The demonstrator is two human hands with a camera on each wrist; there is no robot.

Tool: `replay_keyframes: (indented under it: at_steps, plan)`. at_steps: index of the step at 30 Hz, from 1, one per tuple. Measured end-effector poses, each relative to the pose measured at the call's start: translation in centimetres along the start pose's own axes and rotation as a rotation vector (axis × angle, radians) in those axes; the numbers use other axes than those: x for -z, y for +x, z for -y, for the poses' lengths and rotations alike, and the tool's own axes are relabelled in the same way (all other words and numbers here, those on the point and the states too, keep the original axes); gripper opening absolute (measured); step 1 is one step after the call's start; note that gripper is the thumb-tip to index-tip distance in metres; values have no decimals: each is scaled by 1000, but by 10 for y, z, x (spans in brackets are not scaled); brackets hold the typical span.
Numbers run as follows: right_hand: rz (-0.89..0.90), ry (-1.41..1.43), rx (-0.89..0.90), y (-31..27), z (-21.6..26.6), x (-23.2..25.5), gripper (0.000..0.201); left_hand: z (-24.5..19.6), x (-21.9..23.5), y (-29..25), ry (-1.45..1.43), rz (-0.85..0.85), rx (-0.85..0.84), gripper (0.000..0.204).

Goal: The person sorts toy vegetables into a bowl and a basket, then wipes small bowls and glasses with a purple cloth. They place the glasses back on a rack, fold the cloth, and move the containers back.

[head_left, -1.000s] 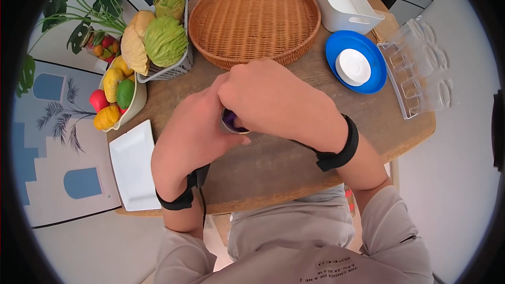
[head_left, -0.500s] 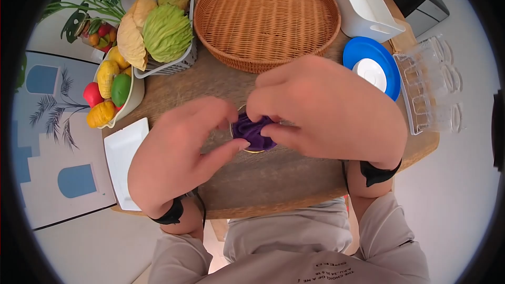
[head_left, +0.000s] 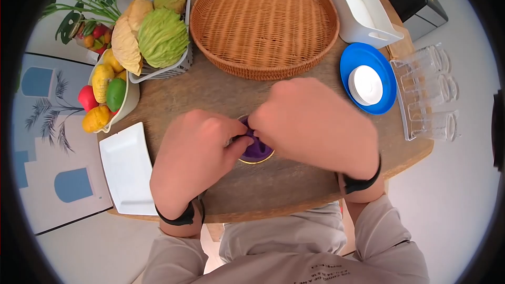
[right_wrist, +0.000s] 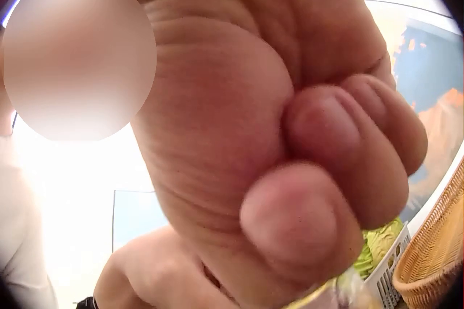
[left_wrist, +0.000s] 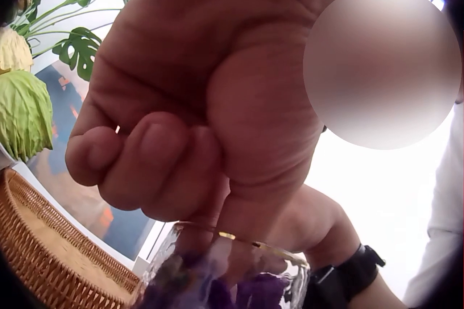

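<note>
A clear glass (left_wrist: 299,269) with a gold rim stands on the table under both hands, with a crumpled purple cloth (head_left: 259,150) inside it. My left hand (head_left: 192,158) reaches in from the left, thumb and index finger pinching the cloth at the mouth of the glass. From the other side my right hand (head_left: 321,129) pinches the cloth too, its fingertips close to the left ones. In the left wrist view the left hand's other fingers (left_wrist: 156,153) are curled above the rim. The right hand's fingers (right_wrist: 326,124) are curled in the right wrist view, hiding most of the glass.
Beyond the hands lies a round wicker tray (head_left: 263,26). A white bin (head_left: 363,5), a blue plate (head_left: 386,92) with small white dishes (head_left: 366,85) and a rack of glasses (head_left: 434,87) stand right. Leftward are a vegetable basket (head_left: 168,71), a fruit bowl (head_left: 129,102) and a white plate (head_left: 126,168).
The hands, first together over the glass, parted half a second ago, exposing the purple cloth. Now they have come closer again, and their fingertips meet at the cloth.
</note>
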State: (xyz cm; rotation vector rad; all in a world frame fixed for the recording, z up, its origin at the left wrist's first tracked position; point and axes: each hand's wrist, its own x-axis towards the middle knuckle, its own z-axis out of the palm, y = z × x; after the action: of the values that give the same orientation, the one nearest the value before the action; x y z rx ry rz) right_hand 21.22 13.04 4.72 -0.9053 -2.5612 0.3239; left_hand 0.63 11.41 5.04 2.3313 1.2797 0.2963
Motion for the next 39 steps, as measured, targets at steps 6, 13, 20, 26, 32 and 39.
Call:
replay_keyframes:
  at_steps: [6,13,20,26,32,39]
  plan:
    - [145,146,-138,-8,-13,31,15,-5,11,-8,-40,-145,-137,25]
    - [189,205,-160,-5,-13,34,16,-7,-5,-3,-2,-175,-176,25]
    - [288,178,-257,-5,-14,32,23,-8,-9,0,20,-77,-85,18]
    - [252,246,-141,-3,-16,19,31,0,-4,-2,-12,-77,-143,16]
    - [193,261,-139,-2,-13,21,20,3,15,-5,-97,-63,-188,14]
    - [206,222,-110,-5,-6,28,17,8,12,-6,-281,-248,-245,12]
